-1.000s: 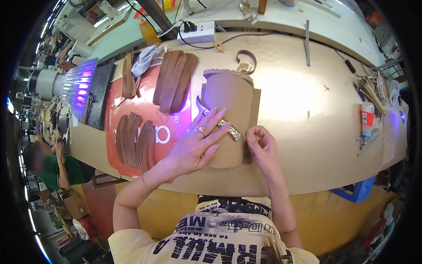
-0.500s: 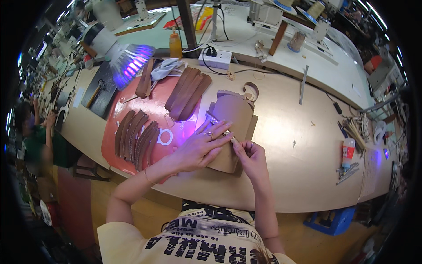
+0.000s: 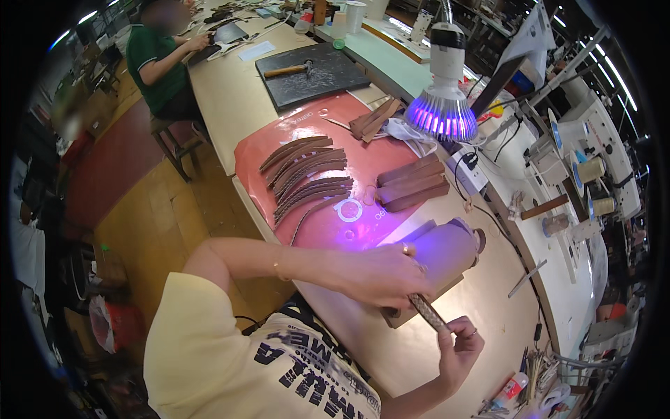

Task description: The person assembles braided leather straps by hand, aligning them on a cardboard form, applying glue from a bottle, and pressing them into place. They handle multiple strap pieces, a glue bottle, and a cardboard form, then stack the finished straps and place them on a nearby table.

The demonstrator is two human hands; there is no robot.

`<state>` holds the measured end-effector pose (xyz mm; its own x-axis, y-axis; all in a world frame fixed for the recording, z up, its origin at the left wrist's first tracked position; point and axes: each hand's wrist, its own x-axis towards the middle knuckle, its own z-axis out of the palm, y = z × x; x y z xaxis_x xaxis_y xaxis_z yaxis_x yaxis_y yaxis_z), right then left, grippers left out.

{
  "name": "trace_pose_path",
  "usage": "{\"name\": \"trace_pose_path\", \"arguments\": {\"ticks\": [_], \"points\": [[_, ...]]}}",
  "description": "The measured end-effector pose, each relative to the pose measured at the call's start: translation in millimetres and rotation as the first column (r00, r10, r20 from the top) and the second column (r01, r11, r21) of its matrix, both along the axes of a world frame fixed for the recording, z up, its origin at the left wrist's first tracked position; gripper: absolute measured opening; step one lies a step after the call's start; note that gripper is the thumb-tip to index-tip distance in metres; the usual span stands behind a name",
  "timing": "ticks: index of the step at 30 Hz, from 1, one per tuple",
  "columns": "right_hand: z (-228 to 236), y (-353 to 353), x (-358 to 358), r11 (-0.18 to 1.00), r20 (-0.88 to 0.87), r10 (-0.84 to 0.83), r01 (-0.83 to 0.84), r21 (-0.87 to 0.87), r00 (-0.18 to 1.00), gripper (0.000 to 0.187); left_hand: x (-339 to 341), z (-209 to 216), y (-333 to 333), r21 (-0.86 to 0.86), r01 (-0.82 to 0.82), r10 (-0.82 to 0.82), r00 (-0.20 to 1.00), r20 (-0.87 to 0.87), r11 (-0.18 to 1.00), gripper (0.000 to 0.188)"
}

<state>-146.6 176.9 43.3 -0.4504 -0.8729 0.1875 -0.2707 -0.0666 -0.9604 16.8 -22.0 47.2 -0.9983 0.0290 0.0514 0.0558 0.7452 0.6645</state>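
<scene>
A narrow brown strip with a braided-looking surface (image 3: 428, 313) stretches between my two hands. My left hand (image 3: 391, 276) is closed on its upper end, with the fingertips partly hidden under the hand. At the lower end, my right hand (image 3: 457, 342) pinches the strip between thumb and fingers. Beneath and beyond my left hand lies a rounded tan form (image 3: 450, 255) on a flat board, its far end scalloped. Several curved brown strips with stitched-looking edges (image 3: 314, 183) lie on the red mat (image 3: 279, 227), beside a stack of wider brown leather pieces (image 3: 413, 185).
A lamp glowing violet (image 3: 441, 115) hangs over the mat's far side. Farther left, a hammer (image 3: 289, 70) rests on a black slab (image 3: 321, 87). A power strip (image 3: 471, 174) and sewing machine (image 3: 593, 153) stand on the right; a seated person (image 3: 164, 77) works at the far left.
The view has swung left, showing more of the mat and the other person. The strip, earlier mostly under my hands on the tan form, now spans the gap between them near the form's edge.
</scene>
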Motion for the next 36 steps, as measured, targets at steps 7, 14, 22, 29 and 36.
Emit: {"name": "trace_pose_path", "arguments": {"ticks": [7, 14, 22, 29, 36], "points": [[-19.6, -11.1, 11.0, 0.972, 0.239, -0.206, 0.170, 0.160, 0.949, 0.018, 55.3, -45.9, -10.5, 0.273, -0.698, 0.741, 0.664, -0.102, 0.662, 0.029], [-43.3, 20.8, 10.1, 0.917, 0.204, -0.292, 0.213, 0.336, 0.934, 0.018, 65.9, -118.4, -52.9, -0.255, -0.803, 0.767, 0.593, -0.245, 0.539, 0.031], [-56.7, 33.9, 13.2, 0.874, 0.191, -0.391, 0.299, 0.383, 0.900, 0.021, 72.6, -118.4, -62.2, 0.001, -0.824, 0.811, 0.558, -0.177, 0.567, 0.040], [-51.8, 24.4, 14.9, 0.882, 0.156, -0.381, 0.308, 0.357, 0.911, 0.020, 54.8, -70.5, -29.9, 0.245, -0.806, 0.842, 0.513, -0.166, 0.539, 0.039], [-18.9, 11.2, 20.8, 0.661, -0.326, -0.715, 0.750, -0.027, 0.619, 0.019, -33.6, -35.7, -2.5, -0.040, -0.365, 0.292, 0.801, -0.523, 0.930, 0.033]]}}
